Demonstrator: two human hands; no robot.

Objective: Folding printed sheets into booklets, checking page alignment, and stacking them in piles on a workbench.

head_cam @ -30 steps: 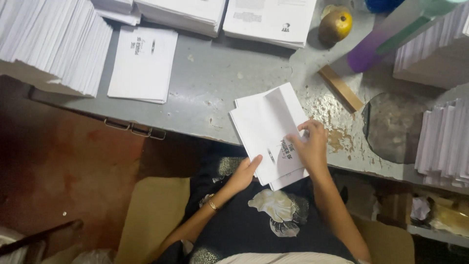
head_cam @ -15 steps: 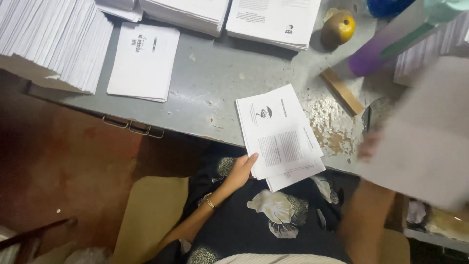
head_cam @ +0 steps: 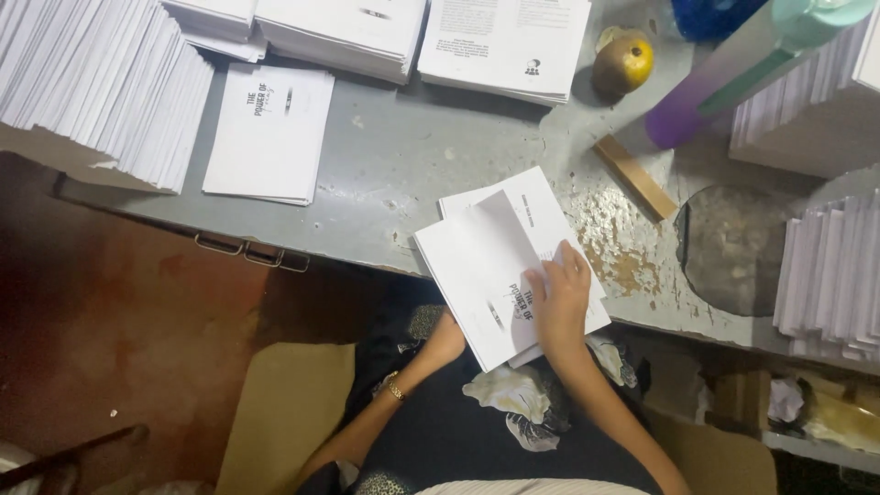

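Pressing flat with spread fingers, the right hand point(head_cam: 557, 298) holds white sheets point(head_cam: 500, 275) overhanging the grey surface point(head_cam: 431, 156) edge, the left hand point(head_cam: 446, 337) underneath, grip hidden.

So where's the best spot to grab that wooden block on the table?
Probably across the long sides of the wooden block, at its middle, from above. It lies flat and slanted on the table, with bare surface either side; its far end sits close to the purple bottle.
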